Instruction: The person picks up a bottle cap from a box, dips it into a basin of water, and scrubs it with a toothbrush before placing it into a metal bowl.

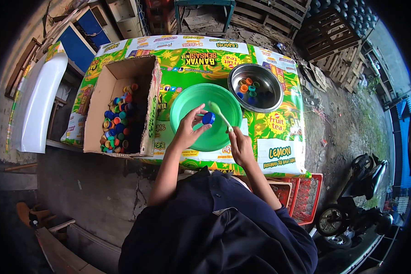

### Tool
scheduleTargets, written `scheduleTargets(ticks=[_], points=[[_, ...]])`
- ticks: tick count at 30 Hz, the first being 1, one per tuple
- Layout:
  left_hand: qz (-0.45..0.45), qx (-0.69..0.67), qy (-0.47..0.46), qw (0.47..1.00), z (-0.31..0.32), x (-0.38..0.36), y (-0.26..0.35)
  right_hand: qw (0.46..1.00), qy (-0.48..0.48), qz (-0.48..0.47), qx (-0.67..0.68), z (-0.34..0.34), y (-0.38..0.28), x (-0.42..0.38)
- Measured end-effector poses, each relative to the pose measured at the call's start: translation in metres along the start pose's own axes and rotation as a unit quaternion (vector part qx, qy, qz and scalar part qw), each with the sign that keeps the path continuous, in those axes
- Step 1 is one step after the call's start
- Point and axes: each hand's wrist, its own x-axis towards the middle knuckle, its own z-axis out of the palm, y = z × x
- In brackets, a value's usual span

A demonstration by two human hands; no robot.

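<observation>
Over the green basin [180, 101], my left hand [187, 129] pinches a blue bottle cap [208, 118] between thumb and fingers. My right hand [239, 145] is closed around the lower end of a pale green toothbrush [221, 116], whose head overlaps the basin close above the cap. To the right of the basin sits a steel bowl [276, 93] with several orange, green and blue caps lying in it. On the left, a cardboard box [102, 98] holds a pile of bottle caps [116, 121] in mixed colours.
A green and white printed banner [278, 157] covers the table. Red crates [307, 198] stand under its near right edge. A motorcycle [351, 201] is parked at the right, and wooden pallets [278, 20] lean at the back. A blue-panelled cabinet [77, 43] stands far left.
</observation>
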Motion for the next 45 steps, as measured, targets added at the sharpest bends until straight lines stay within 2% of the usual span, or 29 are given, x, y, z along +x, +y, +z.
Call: scheduleTargets(ticks=[2,6,8,10,12,15,18,19,21,23,24,26,27,30,32,34,36,37,38,40,41,42,44,45], points=[[0.002,0.003,-0.025,1.000,-0.007,0.001,0.002,0.993,-0.021,-0.088,-0.079,0.001,0.020,-0.015],[-0.025,-0.047,-0.055,0.997,-0.006,-0.003,0.010,0.975,0.026,0.049,-0.216,-0.008,0.034,-0.007],[-0.037,-0.031,-0.050,0.998,-0.007,0.000,0.012,0.987,0.053,0.020,-0.148,-0.012,0.029,-0.012],[-0.036,-0.019,-0.058,0.998,-0.008,0.002,0.014,0.984,0.008,-0.061,-0.170,-0.012,0.017,-0.022],[-0.044,0.018,-0.071,0.996,-0.008,0.002,0.018,0.984,0.003,-0.020,-0.175,-0.009,0.023,-0.020],[-0.051,-0.015,-0.093,0.994,-0.005,0.003,0.011,0.988,0.011,0.056,-0.141,-0.016,0.032,-0.008],[-0.018,-0.071,-0.106,0.992,-0.003,0.004,0.013,0.996,-0.057,0.021,-0.063,-0.013,0.036,-0.007],[-0.018,-0.104,-0.097,0.990,0.000,0.005,0.017,0.985,-0.077,0.012,-0.153,-0.012,0.038,-0.006],[-0.016,-0.168,-0.074,0.983,0.002,0.005,0.025,0.997,-0.011,0.036,-0.065,-0.012,0.037,-0.006],[-0.032,-0.149,-0.065,0.986,-0.001,0.005,0.021,0.998,0.038,0.042,-0.013,-0.011,0.032,-0.005],[-0.038,-0.139,-0.062,0.988,-0.002,0.007,0.019,0.999,-0.001,0.032,-0.025,-0.014,0.019,-0.007],[-0.022,-0.158,-0.064,0.985,-0.001,0.007,0.018,0.990,-0.018,0.019,-0.140,-0.006,0.027,-0.007],[-0.014,-0.167,-0.064,0.984,0.000,0.006,0.017,0.968,-0.036,0.049,-0.243,-0.009,0.026,-0.004],[-0.021,-0.161,-0.018,0.987,0.000,0.006,0.018,0.990,0.044,0.033,-0.129,-0.015,0.028,-0.003],[-0.100,-0.300,0.021,0.949,0.005,0.005,0.007,0.990,0.050,0.031,-0.130,-0.014,0.019,-0.006],[-0.177,-0.452,0.072,0.871,0.011,0.006,0.006,0.989,0.074,-0.003,-0.131,-0.007,0.014,-0.008],[-0.203,-0.503,0.087,0.836,0.012,0.006,-0.006,0.987,0.075,-0.061,-0.129,0.005,0.008,-0.016],[-0.209,-0.527,0.088,0.819,0.016,0.006,-0.004,0.980,0.063,-0.121,-0.146,0.012,0.010,-0.017],[-0.215,-0.551,0.088,0.801,0.019,0.005,-0.003,0.977,0.061,-0.111,-0.174,0.015,0.009,-0.017],[-0.238,-0.530,0.108,0.806,0.024,0.002,0.001,0.985,0.082,0.031,-0.149,0.011,0.016,-0.005],[-0.242,-0.531,0.117,0.804,0.025,0.003,0.004,0.982,0.101,0.036,-0.153,0.006,0.017,-0.001],[-0.245,-0.531,0.125,0.801,0.026,0.003,0.007,0.984,0.087,-0.002,-0.154,0.005,0.011,-0.003],[-0.203,-0.495,0.114,0.837,0.026,0.004,0.004,0.983,0.060,-0.077,-0.157,0.008,0.002,-0.012],[-0.182,-0.476,0.109,0.853,0.025,0.004,0.002,0.984,0.050,-0.063,-0.160,0.011,0.003,-0.013]])
